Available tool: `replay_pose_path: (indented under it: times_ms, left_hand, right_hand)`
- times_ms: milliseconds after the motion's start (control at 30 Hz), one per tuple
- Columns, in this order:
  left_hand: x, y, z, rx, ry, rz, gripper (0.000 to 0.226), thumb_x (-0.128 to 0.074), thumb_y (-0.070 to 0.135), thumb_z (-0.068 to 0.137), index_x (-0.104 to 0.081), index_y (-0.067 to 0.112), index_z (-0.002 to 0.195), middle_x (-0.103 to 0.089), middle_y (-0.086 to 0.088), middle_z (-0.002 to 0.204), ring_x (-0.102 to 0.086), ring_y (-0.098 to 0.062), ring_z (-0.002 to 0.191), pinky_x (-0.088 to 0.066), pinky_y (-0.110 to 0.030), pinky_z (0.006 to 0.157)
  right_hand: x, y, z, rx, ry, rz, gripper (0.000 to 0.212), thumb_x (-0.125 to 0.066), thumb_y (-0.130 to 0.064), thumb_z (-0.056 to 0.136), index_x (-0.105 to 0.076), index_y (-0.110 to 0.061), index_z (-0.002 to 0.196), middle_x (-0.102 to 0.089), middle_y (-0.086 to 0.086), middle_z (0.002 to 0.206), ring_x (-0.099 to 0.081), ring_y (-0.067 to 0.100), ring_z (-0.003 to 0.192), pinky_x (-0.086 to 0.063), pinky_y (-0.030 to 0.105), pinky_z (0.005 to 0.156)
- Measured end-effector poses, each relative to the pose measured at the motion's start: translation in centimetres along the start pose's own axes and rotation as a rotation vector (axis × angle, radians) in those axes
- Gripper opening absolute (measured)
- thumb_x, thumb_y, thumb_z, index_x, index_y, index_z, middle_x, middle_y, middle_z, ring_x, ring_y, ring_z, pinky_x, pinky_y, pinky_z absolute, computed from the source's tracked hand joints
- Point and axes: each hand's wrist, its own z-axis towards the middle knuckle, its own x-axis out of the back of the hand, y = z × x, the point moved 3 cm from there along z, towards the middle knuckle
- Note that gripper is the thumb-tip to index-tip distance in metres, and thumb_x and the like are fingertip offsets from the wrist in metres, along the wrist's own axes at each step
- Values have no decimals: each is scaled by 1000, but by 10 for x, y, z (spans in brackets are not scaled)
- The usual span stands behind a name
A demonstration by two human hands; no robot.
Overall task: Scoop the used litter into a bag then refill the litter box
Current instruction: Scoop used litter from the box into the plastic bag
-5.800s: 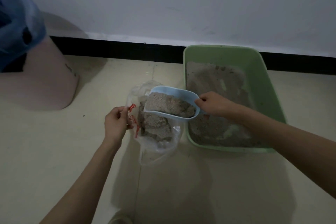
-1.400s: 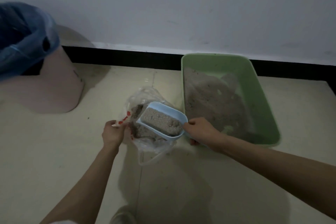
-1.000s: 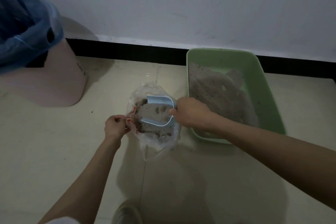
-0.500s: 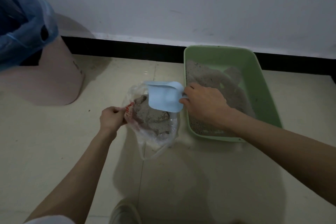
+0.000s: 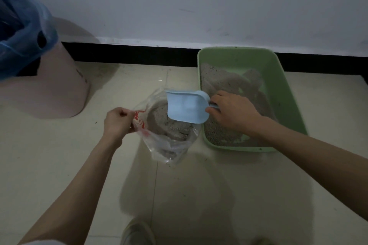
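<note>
A clear plastic bag [image 5: 169, 146] with red print sits on the floor, part full of grey used litter [image 5: 163, 123]. My left hand [image 5: 117, 122] pinches its left edge and holds it apart. My right hand [image 5: 233, 113] grips the handle of a light blue scoop [image 5: 186, 108], which is turned over above the bag's right side, its underside facing me. To the right stands the green litter box [image 5: 286, 93], with grey litter [image 5: 221, 79] lying unevenly on its bottom.
A pink bin [image 5: 45, 87] lined with a blue bag [image 5: 22, 32] stands at the left by the wall. A black skirting strip [image 5: 129, 53] runs along the wall behind. My shoe [image 5: 137, 232] shows at the bottom edge on the beige tiled floor.
The full scoop was tipped into the bag and emptied. It now hangs upside down over the bag's right edge, close to the litter box. My left hand kept its hold on the bag.
</note>
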Motion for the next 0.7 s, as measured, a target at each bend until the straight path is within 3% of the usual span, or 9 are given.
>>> replay_pose_path:
  times_ms: [100, 167, 267, 333, 433, 500, 567, 633, 700]
  left_hand:
    - [4, -10, 1, 27, 62, 63, 13, -54, 5, 88, -57, 5, 75, -63, -20, 91, -62, -31, 74, -59, -38, 56]
    - [3, -9, 0, 22, 58, 97, 8, -54, 7, 88, -59, 2, 85, -63, -21, 90, -61, -29, 68, -58, -46, 67]
    - [-2, 1, -4, -99, 73, 286, 14, -55, 11, 87, -61, 3, 97, -61, -13, 80, -57, -25, 64, -53, -37, 76]
    - [-7, 11, -9, -258, 106, 493, 22, -57, 12, 85, -61, 5, 106, -60, -17, 93, -57, -31, 85, -43, -34, 82]
    - [-27, 27, -26, -481, 87, 617, 30, -55, 11, 87, -56, 3, 116, -50, -24, 117, -46, -38, 110, -37, -40, 93]
    - [-50, 36, -41, -638, 23, 658, 31, -51, 13, 90, -55, 2, 118, -49, -24, 119, -45, -39, 112, -39, -43, 92]
    - [-81, 38, -52, -757, -145, 691, 36, -47, 21, 91, -53, 1, 121, -50, -23, 121, -47, -38, 113, -38, -43, 96]
    - [-114, 35, -60, -776, -338, 697, 44, -46, 24, 95, -44, 0, 131, -43, -22, 133, -40, -35, 124, -29, -37, 106]
    - [-143, 30, -64, -786, -427, 709, 53, -45, 26, 96, -32, -3, 139, -32, -21, 143, -29, -33, 134, -20, -33, 112]
  right_hand:
    - [2, 7, 3, -19, 45, 70, 32, -43, -37, 96, -58, -12, 109, -55, 6, 105, -53, 23, 87, -35, 28, 70]
    - [5, 15, 5, -45, 91, 117, 30, -45, -36, 95, -60, -11, 102, -53, 5, 94, -48, 20, 79, -34, 28, 66]
    - [8, 30, 5, -70, 138, 202, 32, -49, -32, 94, -62, -3, 90, -56, 9, 84, -50, 25, 72, -35, 31, 58]
    - [9, 45, 3, -138, 168, 274, 34, -50, -30, 92, -63, 0, 84, -61, 14, 78, -53, 26, 66, -39, 30, 57]
    - [12, 79, -4, -313, 181, 377, 39, -45, -31, 96, -53, -8, 65, -48, 5, 57, -39, 16, 49, -28, 22, 49]
    - [12, 105, -12, -448, 193, 473, 44, -41, -35, 97, -46, -11, 61, -41, 4, 52, -38, 20, 47, -27, 24, 48]
    - [11, 135, -23, -583, 155, 470, 49, -41, -38, 97, -49, -7, 61, -42, 8, 51, -40, 22, 45, -32, 26, 48]
    - [12, 164, -34, -669, 74, 276, 52, -42, -40, 95, -59, 2, 70, -52, 13, 59, -47, 24, 51, -35, 28, 52]
    - [18, 183, -41, -687, -50, -24, 46, -40, -40, 94, -63, -2, 83, -59, 16, 77, -53, 28, 65, -36, 27, 57]
